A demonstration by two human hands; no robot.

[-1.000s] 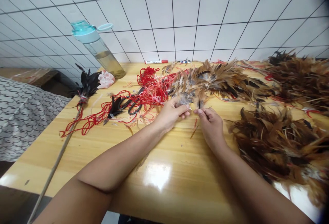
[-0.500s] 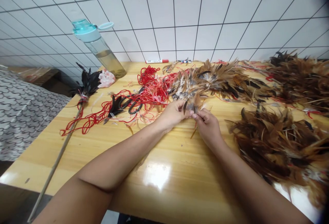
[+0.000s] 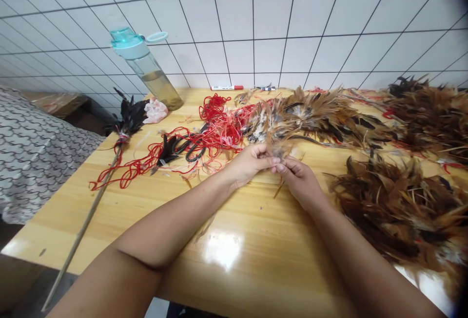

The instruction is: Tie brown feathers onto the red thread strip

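Note:
My left hand [image 3: 256,164] and my right hand [image 3: 298,177] meet over the middle of the wooden table, thumbs nearly touching. Between their pinched fingertips they hold a small brownish-grey feather [image 3: 278,148]; whether it is one or a few is blurred. Just beyond the hands lies a row of brown feathers [image 3: 314,113] with pale, fluffy bases. Tangled red string [image 3: 224,128] spreads to the left of it. Black-handled scissors [image 3: 195,152] lie partly under the string, beside a small black feather tuft [image 3: 168,150].
A large brown feather heap [image 3: 398,206] lies at right, another pile [image 3: 435,113] behind it. At left, a stick [image 3: 89,218] topped with black feathers [image 3: 129,113] overhangs the table's edge. A tilted-looking water bottle [image 3: 149,72] and a red-capped marker [image 3: 226,87] stand near the tiled wall.
The feather between my fingers has turned and its dark left part no longer shows. Both hands stay together in a pinch. The whole view has shifted slightly.

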